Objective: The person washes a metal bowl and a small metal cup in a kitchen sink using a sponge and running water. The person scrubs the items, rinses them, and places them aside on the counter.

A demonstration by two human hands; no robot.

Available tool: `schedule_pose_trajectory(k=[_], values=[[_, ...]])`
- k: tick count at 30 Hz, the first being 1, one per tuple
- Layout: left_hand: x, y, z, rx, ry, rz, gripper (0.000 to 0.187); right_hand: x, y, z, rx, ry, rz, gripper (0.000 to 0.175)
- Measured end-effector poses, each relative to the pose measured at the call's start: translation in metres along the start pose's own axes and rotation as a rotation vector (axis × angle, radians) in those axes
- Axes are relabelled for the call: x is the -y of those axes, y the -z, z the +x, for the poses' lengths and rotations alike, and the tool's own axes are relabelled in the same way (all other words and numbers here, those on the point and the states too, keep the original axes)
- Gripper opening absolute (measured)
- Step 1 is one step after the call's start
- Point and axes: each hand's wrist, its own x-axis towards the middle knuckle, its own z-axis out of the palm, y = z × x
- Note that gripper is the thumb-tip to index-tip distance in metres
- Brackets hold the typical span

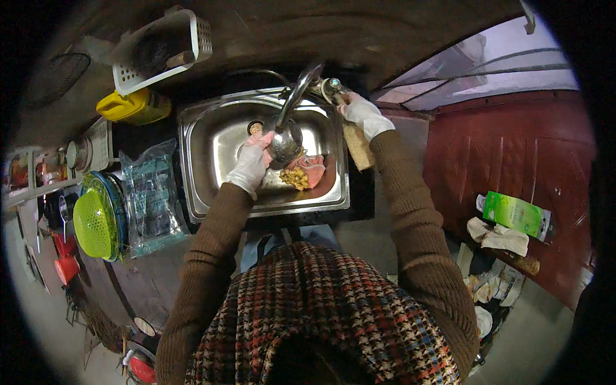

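Observation:
My left hand (252,161), in a white and pink glove, grips a round shiny metal vessel (287,147), probably a small bowl or ladle. The vessel is directly below the spout of the chrome faucet (296,94), over the stainless steel sink (204,192). At the back right corner my right hand (363,113), gloved alike, has its fingers against the round-ended tap handle (332,89); their exact hold is hidden. On the sink floor lie a crumpled pink cloth (315,168) and a lumpy yellow-brown thing (296,179). Behind my left fingers is the drain (255,127).
A tan fibrous pad (358,147) hangs by the sink's right rim. Left of the sink are a yellow jug (134,107), a white basket (195,38), a plastic-wrapped pack (151,192) and a green colander (91,224). On the red surface at right lies a green packet (515,214).

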Motion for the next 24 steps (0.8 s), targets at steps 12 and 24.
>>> schedule_pose_trajectory(k=[12,24], values=[[0.002,0.011,-0.012,-0.057,-0.039,0.171,0.022,0.101,-0.120,-0.052,-0.045,0.838,0.667,0.029],[0.018,0.042,-0.024,-0.025,-0.103,0.222,0.038,0.113,-0.158,-0.055,-0.018,0.565,0.835,0.026]])
